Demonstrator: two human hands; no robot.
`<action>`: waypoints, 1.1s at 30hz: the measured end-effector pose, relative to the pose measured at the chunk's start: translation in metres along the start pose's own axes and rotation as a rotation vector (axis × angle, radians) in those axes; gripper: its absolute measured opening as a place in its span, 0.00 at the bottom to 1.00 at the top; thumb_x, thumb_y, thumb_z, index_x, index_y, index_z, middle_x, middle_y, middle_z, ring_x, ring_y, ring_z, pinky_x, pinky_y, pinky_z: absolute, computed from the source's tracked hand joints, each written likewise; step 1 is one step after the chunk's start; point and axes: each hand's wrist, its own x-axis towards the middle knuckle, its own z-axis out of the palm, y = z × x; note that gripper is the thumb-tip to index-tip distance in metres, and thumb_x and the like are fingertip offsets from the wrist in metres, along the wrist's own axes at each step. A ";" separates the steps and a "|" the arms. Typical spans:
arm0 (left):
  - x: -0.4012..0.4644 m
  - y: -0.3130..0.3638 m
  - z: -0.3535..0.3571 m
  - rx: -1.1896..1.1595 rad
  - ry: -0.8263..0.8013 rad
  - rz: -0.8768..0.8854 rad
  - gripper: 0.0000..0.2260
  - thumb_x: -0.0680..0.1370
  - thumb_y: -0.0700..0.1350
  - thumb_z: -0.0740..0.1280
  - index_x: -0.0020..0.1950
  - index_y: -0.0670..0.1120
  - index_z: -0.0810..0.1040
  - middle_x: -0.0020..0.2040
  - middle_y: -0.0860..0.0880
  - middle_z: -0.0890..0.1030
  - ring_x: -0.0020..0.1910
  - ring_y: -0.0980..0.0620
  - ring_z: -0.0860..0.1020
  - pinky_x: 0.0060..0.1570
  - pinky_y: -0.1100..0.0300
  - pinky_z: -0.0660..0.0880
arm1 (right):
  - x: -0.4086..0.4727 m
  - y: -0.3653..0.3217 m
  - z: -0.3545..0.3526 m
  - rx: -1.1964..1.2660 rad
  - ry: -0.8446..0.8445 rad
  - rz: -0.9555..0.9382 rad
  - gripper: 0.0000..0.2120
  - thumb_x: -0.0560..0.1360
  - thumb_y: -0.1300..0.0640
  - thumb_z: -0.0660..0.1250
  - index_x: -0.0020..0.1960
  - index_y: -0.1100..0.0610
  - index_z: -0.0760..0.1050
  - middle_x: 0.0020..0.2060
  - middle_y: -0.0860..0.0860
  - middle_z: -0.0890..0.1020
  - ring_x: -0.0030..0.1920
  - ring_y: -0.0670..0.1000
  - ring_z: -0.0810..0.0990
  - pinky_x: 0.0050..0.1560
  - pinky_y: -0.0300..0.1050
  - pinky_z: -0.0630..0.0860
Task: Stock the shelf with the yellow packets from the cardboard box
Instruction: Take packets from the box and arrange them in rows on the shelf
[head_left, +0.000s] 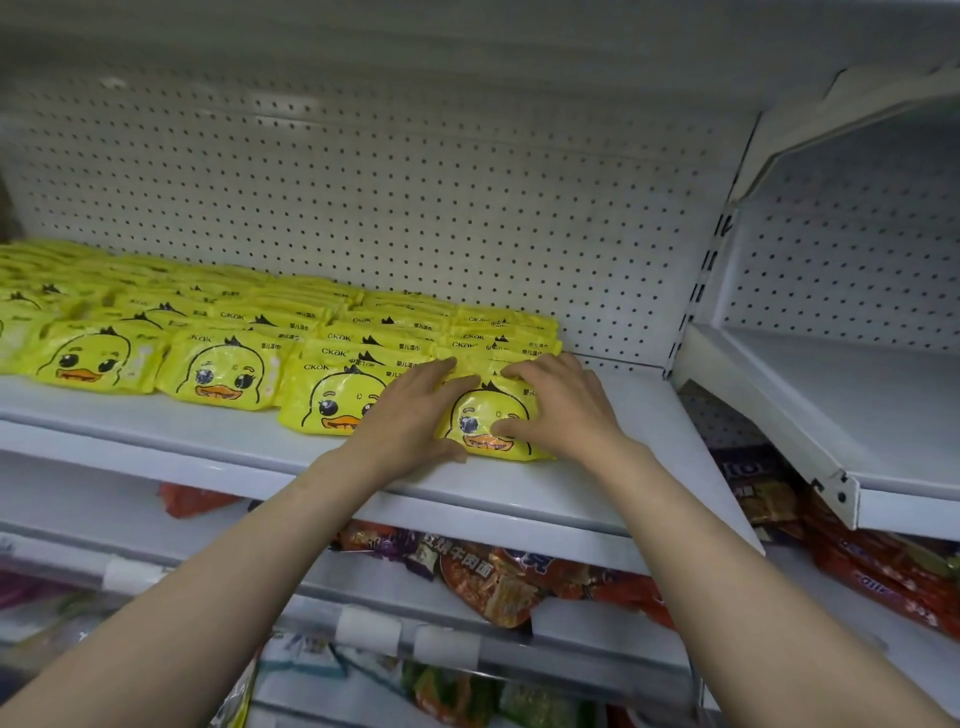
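Several rows of yellow duck-face packets (223, 371) fill the white shelf (519, 488) from the far left to the middle. The front packet of the rightmost row (480, 421) lies near the shelf's front edge, between my two hands. My left hand (410, 415) lies against its left side, fingers stretched over the top and thumb at the lower left corner. My right hand (561, 405) covers its right side, thumb across the duck face and fingers curled over the top edge. The cardboard box is out of view.
A perforated white back panel (415, 182) rises behind the packets. Bare shelf surface (623, 415) lies to the right of the rows. A separate white shelf unit (841, 395) stands further right. Red and orange noodle bags (498, 582) sit on the lower shelves.
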 end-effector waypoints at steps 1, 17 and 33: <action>0.000 0.001 0.000 -0.003 0.004 0.000 0.43 0.66 0.58 0.77 0.77 0.53 0.61 0.77 0.45 0.60 0.75 0.43 0.58 0.73 0.48 0.59 | 0.000 0.000 0.000 -0.009 -0.006 -0.002 0.34 0.66 0.33 0.72 0.69 0.42 0.70 0.64 0.47 0.74 0.66 0.52 0.67 0.64 0.50 0.65; -0.011 -0.016 -0.040 -0.185 -0.044 -0.049 0.37 0.71 0.54 0.75 0.76 0.51 0.63 0.77 0.45 0.61 0.76 0.46 0.57 0.72 0.53 0.57 | 0.016 -0.059 -0.032 -0.160 -0.121 0.092 0.33 0.71 0.38 0.70 0.72 0.50 0.67 0.67 0.54 0.73 0.69 0.57 0.67 0.63 0.53 0.68; -0.241 -0.217 -0.228 0.135 0.206 -0.442 0.27 0.73 0.53 0.72 0.70 0.47 0.72 0.65 0.41 0.73 0.66 0.40 0.69 0.65 0.48 0.67 | 0.062 -0.353 -0.032 0.177 0.008 -0.377 0.26 0.76 0.39 0.66 0.71 0.46 0.69 0.69 0.50 0.74 0.70 0.55 0.69 0.69 0.52 0.68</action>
